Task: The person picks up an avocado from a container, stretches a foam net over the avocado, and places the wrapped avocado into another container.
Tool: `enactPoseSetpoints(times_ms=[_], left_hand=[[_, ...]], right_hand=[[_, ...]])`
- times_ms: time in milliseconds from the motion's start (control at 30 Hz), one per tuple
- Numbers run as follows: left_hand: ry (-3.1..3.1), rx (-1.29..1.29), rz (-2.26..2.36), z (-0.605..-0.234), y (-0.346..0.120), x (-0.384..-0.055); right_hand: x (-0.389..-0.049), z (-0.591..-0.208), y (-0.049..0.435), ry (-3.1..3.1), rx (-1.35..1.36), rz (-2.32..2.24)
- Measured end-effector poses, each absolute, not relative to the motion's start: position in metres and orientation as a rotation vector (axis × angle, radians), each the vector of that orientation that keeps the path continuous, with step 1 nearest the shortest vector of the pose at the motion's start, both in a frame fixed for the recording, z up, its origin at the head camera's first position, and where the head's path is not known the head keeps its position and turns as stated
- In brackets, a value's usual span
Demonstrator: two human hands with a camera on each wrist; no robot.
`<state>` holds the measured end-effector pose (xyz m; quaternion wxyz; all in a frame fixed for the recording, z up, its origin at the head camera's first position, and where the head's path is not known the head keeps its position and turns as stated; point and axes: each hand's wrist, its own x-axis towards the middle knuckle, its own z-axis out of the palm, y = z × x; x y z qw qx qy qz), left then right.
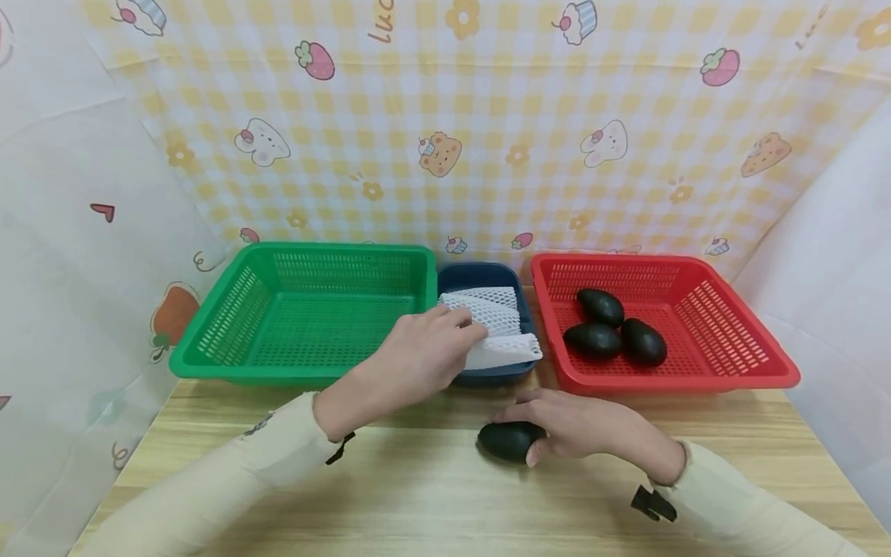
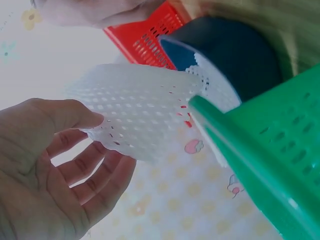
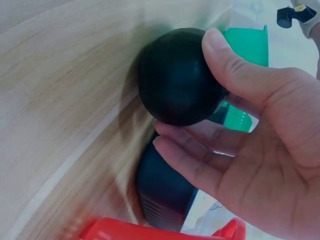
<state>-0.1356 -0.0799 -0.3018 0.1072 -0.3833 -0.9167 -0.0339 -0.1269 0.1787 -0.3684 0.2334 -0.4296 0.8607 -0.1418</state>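
My left hand pinches the near end of a white foam net sleeve between thumb and fingers. The sleeve lies across the top of a dark blue bin, and more foam net sleeves lie behind it in the bin. On the table in front of the bin, my right hand holds a dark avocado. In the right wrist view, the thumb is on one side of the avocado and the fingertips are on the other.
A green basket stands left of the bin. To the right, a red basket holds three dark avocados in its left part. Behind them hangs a yellow checked cloth. The wooden table runs along the front.
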Motion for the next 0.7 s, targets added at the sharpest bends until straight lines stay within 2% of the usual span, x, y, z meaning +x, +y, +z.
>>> enactPoseSetpoints(times_ms=[700], left_hand=[[-2.698, -1.077, -0.175, -0.294, -0.097, -0.139]], right_hand=[[-0.121, -0.364, 0.176, 2.401, -1.191, -0.286]])
